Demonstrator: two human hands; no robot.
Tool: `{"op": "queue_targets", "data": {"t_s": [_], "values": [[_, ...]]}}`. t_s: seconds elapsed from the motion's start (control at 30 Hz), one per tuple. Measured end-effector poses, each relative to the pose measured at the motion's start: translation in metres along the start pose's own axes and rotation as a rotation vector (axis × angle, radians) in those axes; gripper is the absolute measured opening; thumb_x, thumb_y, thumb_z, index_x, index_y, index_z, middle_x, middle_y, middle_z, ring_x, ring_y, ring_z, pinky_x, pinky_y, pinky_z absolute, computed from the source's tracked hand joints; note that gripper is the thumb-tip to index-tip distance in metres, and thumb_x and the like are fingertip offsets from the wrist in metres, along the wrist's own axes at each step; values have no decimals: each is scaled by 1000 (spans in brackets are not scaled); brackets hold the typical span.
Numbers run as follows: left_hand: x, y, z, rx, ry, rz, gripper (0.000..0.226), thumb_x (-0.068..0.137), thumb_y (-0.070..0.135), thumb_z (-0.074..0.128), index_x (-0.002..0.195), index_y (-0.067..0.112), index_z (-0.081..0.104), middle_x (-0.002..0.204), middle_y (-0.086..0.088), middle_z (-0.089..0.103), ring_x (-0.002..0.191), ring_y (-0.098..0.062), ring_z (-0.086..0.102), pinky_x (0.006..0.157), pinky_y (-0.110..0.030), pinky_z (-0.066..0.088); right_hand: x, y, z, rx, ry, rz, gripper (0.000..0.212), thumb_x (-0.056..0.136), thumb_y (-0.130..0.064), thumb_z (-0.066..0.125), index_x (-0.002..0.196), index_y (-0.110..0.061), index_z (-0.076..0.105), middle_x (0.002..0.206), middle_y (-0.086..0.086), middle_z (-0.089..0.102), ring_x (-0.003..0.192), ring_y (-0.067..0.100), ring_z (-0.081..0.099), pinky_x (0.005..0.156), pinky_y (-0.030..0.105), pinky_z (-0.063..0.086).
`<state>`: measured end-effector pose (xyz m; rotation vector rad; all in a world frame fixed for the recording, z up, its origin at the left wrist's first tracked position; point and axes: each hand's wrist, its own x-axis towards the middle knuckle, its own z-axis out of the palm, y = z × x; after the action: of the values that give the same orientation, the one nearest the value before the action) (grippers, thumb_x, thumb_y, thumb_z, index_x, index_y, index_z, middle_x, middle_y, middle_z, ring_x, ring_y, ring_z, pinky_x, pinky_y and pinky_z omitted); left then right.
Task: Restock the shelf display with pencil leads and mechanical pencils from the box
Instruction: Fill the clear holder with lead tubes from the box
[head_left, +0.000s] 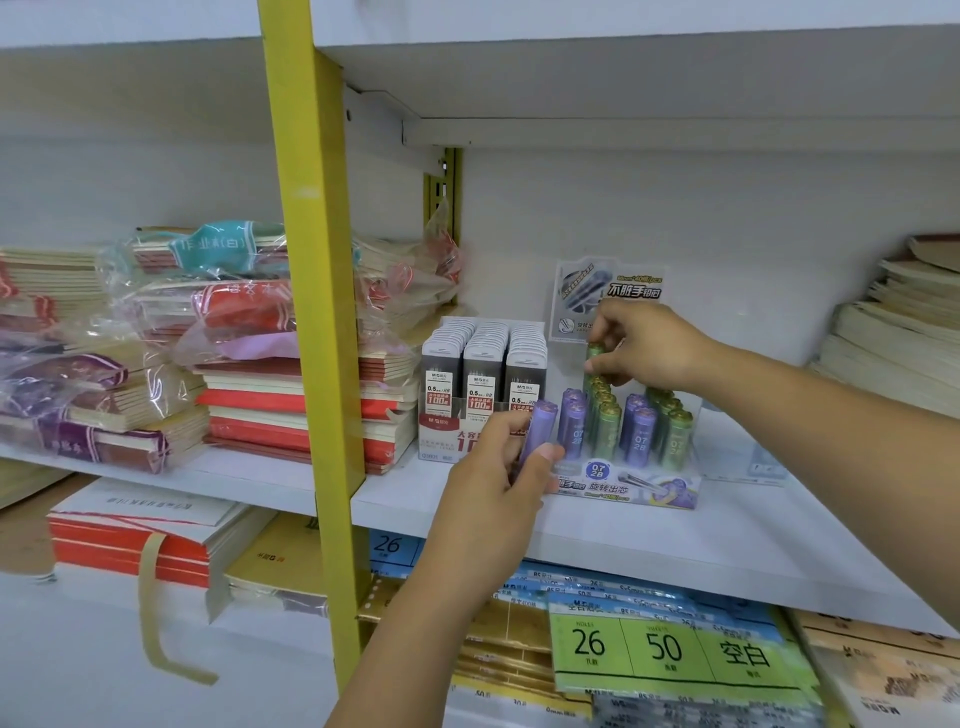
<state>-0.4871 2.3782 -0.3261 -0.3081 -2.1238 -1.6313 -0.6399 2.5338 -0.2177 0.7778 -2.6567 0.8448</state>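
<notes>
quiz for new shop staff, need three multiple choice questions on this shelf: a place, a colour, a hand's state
1. Where do the grey lead packs stand relative to the tube tray? A) left of it B) right of it C) behind it
2. The tube in the left hand is A) green B) purple C) red
3. The right hand is A) flat on the shelf B) pinching a green tube C) holding a notebook
Answers: 1 A, the packs sit at the tray's left side; 2 B, its body is purple; 3 B, fingertips pinch the green tube above the tray.
</notes>
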Motion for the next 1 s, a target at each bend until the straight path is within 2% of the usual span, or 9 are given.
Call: {"op": "queue_targets", "data": {"t_s": [0.13, 0.37, 0.47, 0.53, 0.57, 0.67, 0.8, 0.9, 1.0], "values": [[1, 0, -1, -14, 2, -1, 14, 101, 33, 50, 106, 46, 51, 99, 26, 71, 84, 3, 68, 75, -21, 53, 3, 4, 0, -13, -109, 53, 7, 89, -13, 67, 89, -8, 63, 84, 8, 69, 59, 10, 67, 64, 30, 59], [-1, 2, -2, -80, 20, -41, 11, 101, 30, 52, 103, 39, 58, 97, 18, 73, 84, -3, 69, 70, -19, 55, -2, -8, -5, -323, -218, 32, 19, 97, -25, 54, 94, -13, 68, 93, 5, 69, 84, 19, 63, 77, 31, 49], [-1, 5, -4, -157, 38, -63, 16, 102, 25, 51, 104, 34, 63, 95, 14, 73, 85, -8, 70, 72, -21, 57, -18, -18, -11, -424, -92, -104, 26, 100, -25, 48, 111, -13, 68, 104, 3, 64, 96, 20, 57, 78, 25, 39], [-1, 7, -6, -198, 40, -74, 19, 103, 23, 50, 101, 30, 67, 89, 11, 72, 83, -11, 71, 71, -22, 58, -37, -28, -13, -227, 68, -201, 22, 97, -28, 52, 110, -24, 70, 104, -9, 67, 92, 7, 59, 77, 16, 42], [-1, 8, -7, -220, 38, -79, 21, 103, 22, 49, 99, 29, 69, 86, 10, 71, 82, -11, 71, 70, -21, 57, -49, -34, -14, -57, 69, -211, 17, 95, -31, 56, 105, -30, 71, 96, -15, 69, 84, 0, 61, 72, 10, 43], [-2, 14, -6, -263, 5, -83, 30, 103, 23, 49, 91, 36, 73, 79, 11, 67, 77, -6, 68, 67, -21, 57, -78, -51, -10, 292, -141, -184, 16, 88, -31, 67, 102, -38, 70, 93, -19, 71, 82, -4, 66, 73, 9, 50], [-3, 18, -1, -327, -31, -114, 30, 103, 24, 49, 95, 38, 75, 82, 9, 71, 79, -7, 70, 69, -24, 58, -91, -58, 0, 381, -129, -159, 19, 86, -16, 71, 98, -29, 73, 91, -8, 74, 88, 5, 69, 82, 18, 54], [-4, 17, -1, -348, -42, -137, 22, 102, 22, 53, 106, 30, 73, 87, 9, 74, 84, -8, 71, 72, -24, 58, -92, -55, -2, 517, -41, -76, 17, 86, -12, 69, 97, -25, 71, 85, -4, 74, 80, 8, 70, 74, 19, 56], [-5, 13, 0, -248, -17, -88, 17, 99, 24, 58, 104, 33, 71, 89, 11, 73, 86, -3, 68, 69, -18, 55, -94, -51, -2, 692, 7, 12, 14, 85, -10, 70, 97, -15, 67, 78, -1, 73, 67, 7, 67, 61, 18, 53]]}}
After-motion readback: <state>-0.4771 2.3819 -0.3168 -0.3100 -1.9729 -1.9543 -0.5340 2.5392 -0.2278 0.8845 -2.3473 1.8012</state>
